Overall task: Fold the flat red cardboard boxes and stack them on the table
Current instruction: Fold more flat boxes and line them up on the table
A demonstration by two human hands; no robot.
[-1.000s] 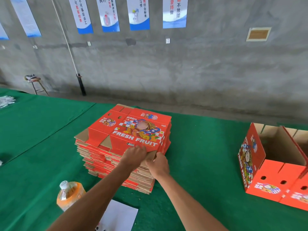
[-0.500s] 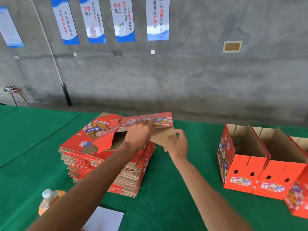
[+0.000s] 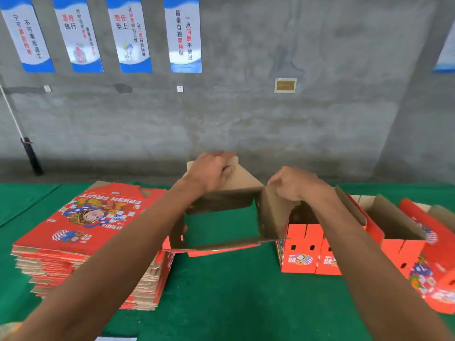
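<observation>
Between flat stack (image 3: 81, 232) and folded boxes (image 3: 310, 252), both hands' grips (image 3: 211, 172) (image 3: 293, 184) pinch an opened box (image 3: 221, 200).

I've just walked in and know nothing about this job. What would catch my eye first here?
Front and centre, a left hand and a right hand grip a half-opened cardboard box held up above the green table, its brown inside facing you. To the left sits a tall stack of flat red boxes printed FRESH FRUIT. To the right stand already folded red boxes, open at the top.
</observation>
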